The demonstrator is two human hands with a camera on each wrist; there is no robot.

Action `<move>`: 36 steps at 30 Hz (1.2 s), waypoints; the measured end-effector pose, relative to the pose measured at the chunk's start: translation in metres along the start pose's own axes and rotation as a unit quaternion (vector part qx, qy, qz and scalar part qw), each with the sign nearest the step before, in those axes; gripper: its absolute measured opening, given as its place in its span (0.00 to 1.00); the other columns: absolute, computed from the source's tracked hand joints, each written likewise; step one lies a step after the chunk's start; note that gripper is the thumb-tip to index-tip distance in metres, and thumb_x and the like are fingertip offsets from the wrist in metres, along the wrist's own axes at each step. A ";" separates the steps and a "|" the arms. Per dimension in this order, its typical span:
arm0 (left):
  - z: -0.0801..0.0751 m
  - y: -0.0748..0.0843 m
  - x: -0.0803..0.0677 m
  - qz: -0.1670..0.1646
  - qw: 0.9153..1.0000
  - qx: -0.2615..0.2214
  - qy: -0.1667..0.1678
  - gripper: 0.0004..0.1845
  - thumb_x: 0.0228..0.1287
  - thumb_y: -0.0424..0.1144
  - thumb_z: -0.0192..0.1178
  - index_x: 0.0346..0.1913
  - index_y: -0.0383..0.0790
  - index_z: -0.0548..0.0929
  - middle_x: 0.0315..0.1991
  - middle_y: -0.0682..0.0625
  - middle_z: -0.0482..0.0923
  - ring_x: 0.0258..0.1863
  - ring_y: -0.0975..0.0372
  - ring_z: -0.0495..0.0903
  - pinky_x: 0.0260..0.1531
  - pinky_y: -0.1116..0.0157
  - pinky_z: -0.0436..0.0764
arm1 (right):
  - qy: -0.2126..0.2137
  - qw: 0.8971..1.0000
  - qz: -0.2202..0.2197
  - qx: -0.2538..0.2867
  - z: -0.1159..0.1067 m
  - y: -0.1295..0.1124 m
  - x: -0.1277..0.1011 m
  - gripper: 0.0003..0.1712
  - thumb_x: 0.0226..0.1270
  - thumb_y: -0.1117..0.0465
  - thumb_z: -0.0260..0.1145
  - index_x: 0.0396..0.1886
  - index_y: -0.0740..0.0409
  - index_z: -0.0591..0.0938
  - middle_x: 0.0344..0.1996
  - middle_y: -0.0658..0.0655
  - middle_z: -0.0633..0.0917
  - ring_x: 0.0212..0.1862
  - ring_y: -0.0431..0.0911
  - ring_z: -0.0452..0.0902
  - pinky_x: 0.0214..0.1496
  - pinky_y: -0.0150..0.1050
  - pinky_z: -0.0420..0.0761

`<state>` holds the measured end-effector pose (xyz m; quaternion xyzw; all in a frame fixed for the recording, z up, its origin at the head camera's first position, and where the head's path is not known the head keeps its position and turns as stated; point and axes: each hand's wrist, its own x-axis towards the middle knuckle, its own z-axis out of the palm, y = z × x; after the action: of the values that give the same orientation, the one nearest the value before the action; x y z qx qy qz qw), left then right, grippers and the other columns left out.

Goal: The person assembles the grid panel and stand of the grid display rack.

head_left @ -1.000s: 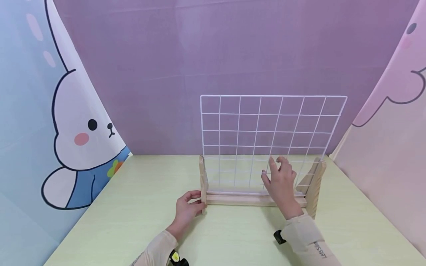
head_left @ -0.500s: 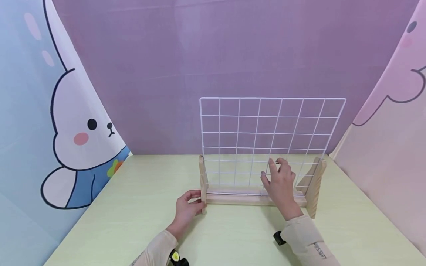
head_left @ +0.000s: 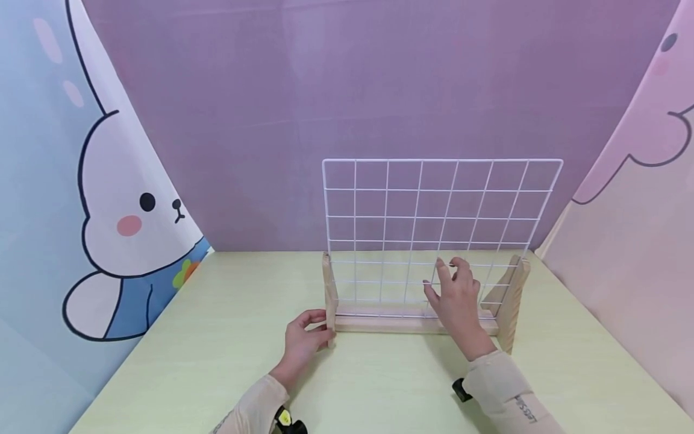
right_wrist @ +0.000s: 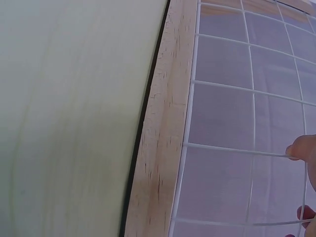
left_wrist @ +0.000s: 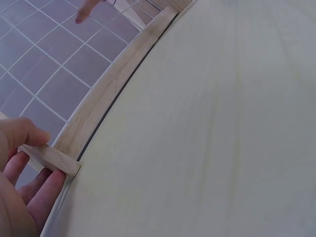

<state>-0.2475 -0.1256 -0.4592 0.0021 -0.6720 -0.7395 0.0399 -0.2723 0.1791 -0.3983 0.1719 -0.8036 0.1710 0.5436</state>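
Note:
A white wire grid panel [head_left: 401, 160] stands upright, leaning slightly back, in a wooden stand. The stand has a left side piece [head_left: 329, 283], a right side piece [head_left: 514, 298] and a wooden crossbar [head_left: 379, 324] along the grid's lower edge. My left hand [head_left: 305, 340] pinches the foot of the left side piece, thumb on one face and fingers on the other, as the left wrist view shows. With thumb and fingers at the wires, my right hand [head_left: 458, 304] holds the grid right of its middle. Its thumb [right_wrist: 300, 148] lies against a wire in the right wrist view.
The stand rests on a pale wood-grain table [head_left: 217, 361]. Behind it hangs a purple backdrop [head_left: 244, 120]. A rabbit-print cloth [head_left: 119, 199] borders the left, and a pink printed cloth [head_left: 640, 241] borders the right.
The wire grid has sunk slightly toward the crossbar, mostly between the two earlier frames. Both hands keep their places and holds.

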 end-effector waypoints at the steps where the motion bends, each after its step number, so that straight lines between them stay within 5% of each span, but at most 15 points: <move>1: 0.000 0.000 0.000 0.001 1.000 0.002 0.000 0.24 0.45 0.17 0.68 0.50 0.22 0.80 0.41 0.45 0.82 0.41 0.54 0.86 0.33 0.59 0.88 | 0.001 1.000 -0.001 0.001 0.000 0.000 0.000 0.30 0.45 0.68 0.76 0.51 0.66 0.77 0.45 0.74 0.73 0.30 0.57 0.68 0.26 0.55 0.67; 14: -0.004 0.002 0.000 -0.006 1.000 0.024 -0.002 0.23 0.46 0.18 0.68 0.50 0.24 0.79 0.43 0.41 0.80 0.41 0.54 0.86 0.30 0.60 0.87 | 0.007 0.999 -0.032 0.001 0.000 -0.002 -0.003 0.34 0.43 0.66 0.74 0.55 0.67 0.76 0.48 0.74 0.74 0.29 0.57 0.69 0.27 0.56 0.70; 18: -0.011 0.007 0.003 -0.014 0.997 0.067 -0.033 0.23 0.49 0.20 0.69 0.51 0.28 0.79 0.46 0.43 0.81 0.43 0.54 0.85 0.28 0.58 0.87 | -0.016 0.999 -0.033 0.001 -0.002 -0.002 -0.004 0.37 0.44 0.66 0.74 0.58 0.67 0.73 0.51 0.74 0.72 0.29 0.58 0.70 0.30 0.59 0.72; 21: -0.017 0.013 0.004 -0.018 0.992 0.104 -0.070 0.24 0.52 0.23 0.69 0.54 0.29 0.78 0.49 0.42 0.80 0.43 0.52 0.85 0.30 0.55 0.87 | -0.054 0.998 -0.028 -0.011 -0.007 -0.002 -0.008 0.45 0.42 0.66 0.77 0.64 0.68 0.70 0.58 0.76 0.69 0.32 0.61 0.72 0.41 0.68 0.75; 25: -0.023 0.020 0.005 -0.006 0.983 0.139 -0.123 0.26 0.56 0.27 0.68 0.59 0.30 0.75 0.53 0.39 0.78 0.45 0.49 0.84 0.32 0.53 0.86 | -0.115 0.993 -0.011 -0.030 -0.018 -0.002 -0.014 0.55 0.40 0.64 0.79 0.71 0.66 0.64 0.67 0.76 0.63 0.38 0.68 0.75 0.55 0.78 0.66; 30: -0.027 0.027 0.002 0.083 0.955 0.231 -0.168 0.28 0.60 0.31 0.68 0.62 0.32 0.72 0.59 0.37 0.75 0.53 0.42 0.79 0.43 0.48 0.84 | -0.184 0.982 0.000 -0.033 -0.034 -0.001 -0.015 0.58 0.44 0.61 0.78 0.75 0.64 0.58 0.73 0.73 0.56 0.50 0.75 0.72 0.60 0.76 0.63; 36: -0.033 0.044 -0.006 0.206 0.894 0.364 -0.159 0.34 0.57 0.33 0.70 0.66 0.32 0.71 0.63 0.37 0.73 0.61 0.41 0.73 0.57 0.42 0.75 | -0.268 0.962 -0.007 -0.040 -0.059 -0.003 -0.013 0.54 0.51 0.54 0.75 0.75 0.59 0.58 0.77 0.69 0.47 0.64 0.74 0.60 0.59 0.80 0.58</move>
<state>-0.2376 -0.1619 -0.4186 -0.2400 -0.8769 -0.4086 0.0806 -0.2186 0.2051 -0.3895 0.1954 -0.9248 0.0824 0.3158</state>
